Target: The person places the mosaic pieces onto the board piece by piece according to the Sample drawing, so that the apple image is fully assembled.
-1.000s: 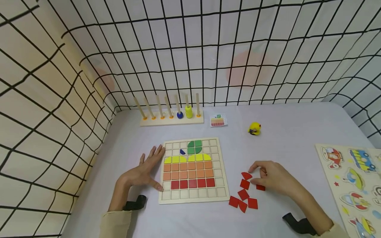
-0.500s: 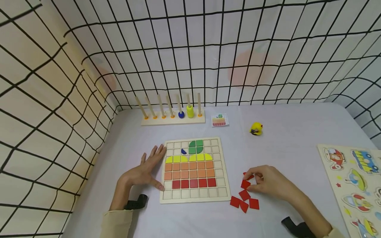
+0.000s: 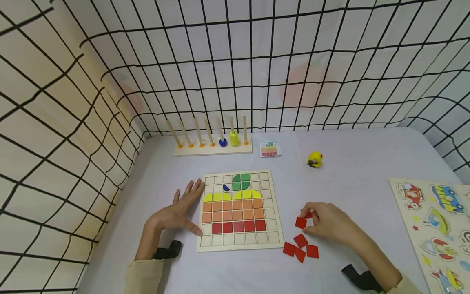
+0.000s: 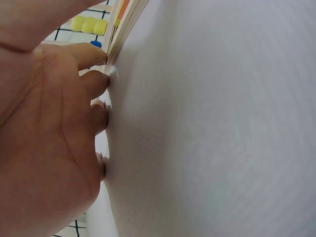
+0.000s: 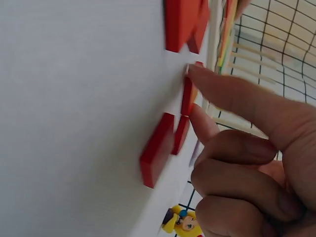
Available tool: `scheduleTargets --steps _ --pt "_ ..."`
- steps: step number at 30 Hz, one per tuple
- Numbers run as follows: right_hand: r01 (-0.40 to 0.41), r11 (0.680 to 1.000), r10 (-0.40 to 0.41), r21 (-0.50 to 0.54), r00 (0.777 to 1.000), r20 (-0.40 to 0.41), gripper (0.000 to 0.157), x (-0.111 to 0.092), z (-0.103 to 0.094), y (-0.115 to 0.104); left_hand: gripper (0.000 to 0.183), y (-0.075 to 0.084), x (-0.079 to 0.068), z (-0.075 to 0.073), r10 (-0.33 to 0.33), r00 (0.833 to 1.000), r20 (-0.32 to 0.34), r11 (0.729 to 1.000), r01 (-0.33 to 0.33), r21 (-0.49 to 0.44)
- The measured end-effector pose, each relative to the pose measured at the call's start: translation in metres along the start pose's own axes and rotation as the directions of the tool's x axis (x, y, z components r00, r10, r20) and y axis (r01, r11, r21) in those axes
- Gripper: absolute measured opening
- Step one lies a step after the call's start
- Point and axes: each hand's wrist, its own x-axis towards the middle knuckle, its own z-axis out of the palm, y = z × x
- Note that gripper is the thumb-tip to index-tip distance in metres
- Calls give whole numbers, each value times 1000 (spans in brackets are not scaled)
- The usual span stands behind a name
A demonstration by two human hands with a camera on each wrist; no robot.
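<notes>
A square wooden grid board (image 3: 240, 241) lies flat, holding green, blue, yellow, orange and red tiles. My left hand (image 3: 178, 210) is spread along its left side, thumb and a fingertip at the edge; the left wrist view shows those fingers (image 4: 94, 84) against the cloth beside the board. To the right, my right hand (image 3: 328, 222) pinches a red square tile (image 3: 300, 222) between thumb and index finger, low at the table. A red quarter-round tile (image 3: 308, 215) is partly hidden behind the fingers. In the right wrist view another red tile (image 5: 158, 150) lies near the curled fingers.
Several loose red tiles (image 3: 312, 251) lie off the board's lower right corner. Behind the board stand a peg rack (image 3: 213, 150), a small pattern card (image 3: 270, 149) and a yellow duck (image 3: 315, 159). A picture puzzle board (image 3: 418, 212) is at right; black netting surrounds the table.
My right hand has moved left onto the red square tile, which has shifted slightly away from the tile below it. The left hand has stayed at the board's edge.
</notes>
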Motion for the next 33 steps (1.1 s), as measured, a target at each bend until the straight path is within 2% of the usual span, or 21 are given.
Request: scheduleTargets --steps 4,7,12,14,17,22,24,28,33 --pt "-7 1000 7 -16 1000 2 27 0 2 0 146 -1 0 1 -10 1000 -2 1000 10 8" --pt "18 1000 -19 -12 1000 -15 25 2 2 -6 146 -1 -1 1 -15 1000 -2 1000 15 11" --pt "75 994 -73 83 997 -24 25 12 7 -39 146 -2 -2 0 -10 1000 -5 1000 10 7" --pt "98 987 -99 124 995 1 24 18 15 -59 146 -2 -3 0 -7 1000 -6 1000 7 6" --pt "175 976 -180 131 983 24 22 28 33 -90 145 -1 -2 -1 -1 1000 -5 1000 1 0" --pt "336 940 -338 56 940 32 21 44 66 -137 144 -1 0 -1 3 1000 -2 1000 -3 -8" --pt "369 929 -370 38 927 55 20 49 77 -151 144 0 1 0 3 1000 1 1000 -3 -9" --pt "386 922 -384 -6 918 96 18 57 93 -170 143 -1 3 0 -1 1000 5 1000 2 -15" --pt "372 928 -369 -12 923 109 16 65 103 -179 143 -1 2 0 -12 1000 -1 1000 12 -12"
